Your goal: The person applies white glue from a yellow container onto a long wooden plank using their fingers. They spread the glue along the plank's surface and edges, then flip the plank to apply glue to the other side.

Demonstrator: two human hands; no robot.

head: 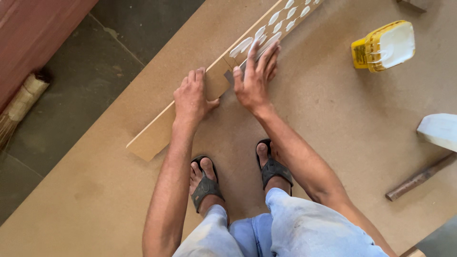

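The narrow wooden strip (pixel 209 88) is lying diagonally across the big brown board (pixel 333 123) on the floor, white glue blobs (pixel 281 21) dotting its far half. The right hand (pixel 254 78) is pressing flat, fingers spread, dragging a small grey scraper (pixel 229 76) through the glue — even pressure looks wise for a thin coat. The left hand (pixel 190 97) is curling over the strip's edge, steadying it. Toward the board's far right corner, a yellow tub (pixel 383 46) with a white lid is lying tilted.

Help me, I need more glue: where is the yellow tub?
In the head view the open yellow glue tub lies upper right on the brown board, beyond the right hand.
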